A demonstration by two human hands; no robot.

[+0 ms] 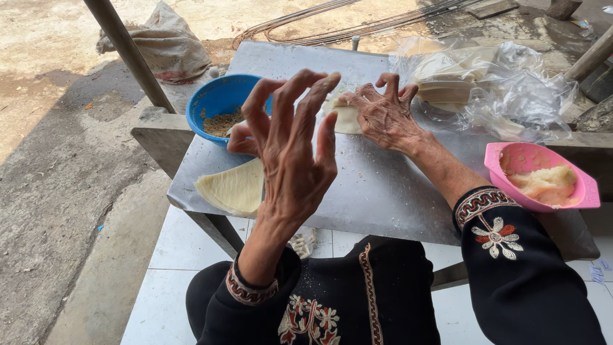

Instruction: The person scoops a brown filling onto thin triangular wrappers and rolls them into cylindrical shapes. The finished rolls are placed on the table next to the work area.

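Raised nearest, left hand (pixel 290 150) hovers empty, fingers spread, above a flat wrapper (pixel 235 187) on the metal table (pixel 383 191). Right hand (pixel 383 115) presses a folded wrapper (pixel 347 119), seemingly pinched (fingertips hidden), beside the blue bowl (pixel 217 102).

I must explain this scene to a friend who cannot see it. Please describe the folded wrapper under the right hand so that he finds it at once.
Start at the grey metal table. Near its far middle, the right hand presses on a small folded wrapper, pale cream, just right of the blue bowl. Unlike the flat wrapper lying open at the table's near left edge, it is folded and partly covered by fingertips.
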